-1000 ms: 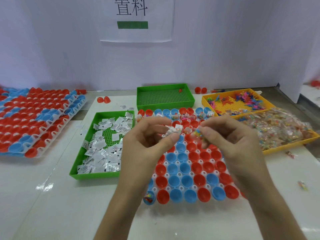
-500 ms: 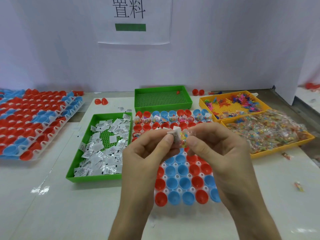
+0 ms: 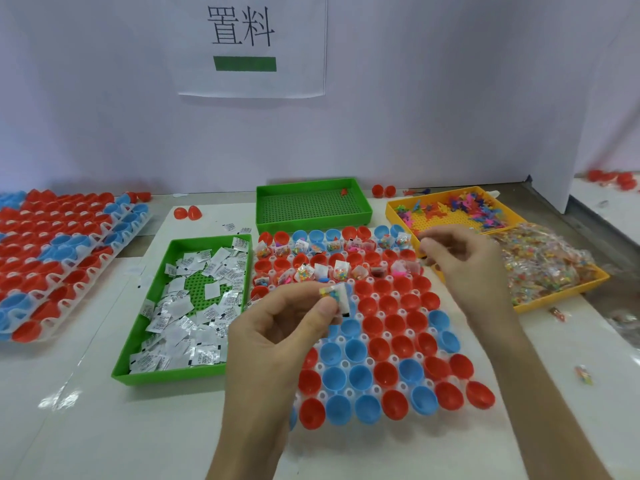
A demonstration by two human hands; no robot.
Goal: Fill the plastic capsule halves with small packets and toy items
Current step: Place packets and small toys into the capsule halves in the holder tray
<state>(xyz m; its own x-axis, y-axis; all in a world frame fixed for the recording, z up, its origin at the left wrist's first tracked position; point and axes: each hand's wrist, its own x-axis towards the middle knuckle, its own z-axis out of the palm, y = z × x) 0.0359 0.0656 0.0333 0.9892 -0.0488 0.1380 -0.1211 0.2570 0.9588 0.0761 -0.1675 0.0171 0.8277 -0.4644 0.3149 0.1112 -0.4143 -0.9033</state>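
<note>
At the left, our green plastic tray (image 3: pixel 166 375) held small white paper packets (image 3: pixel 180 327). Our left hand (image 3: pixel 277 330) pinched one white packet (image 3: pixel 343 303) and a clear bag of coloured beads (image 3: pixel 329 293) together between thumb and forefinger, above the red and blue plastic capsule halves (image 3: pixel 391 344). Our right hand (image 3: pixel 464 265) hovered loosely curled over the yellow plastic tray (image 3: pixel 561 295); we could not tell whether it gripped anything.

capsule halves (image 3: pixel 391 348) – glossy plastic | table (image 3: pixel 86 427) – smooth, shiny
</note>
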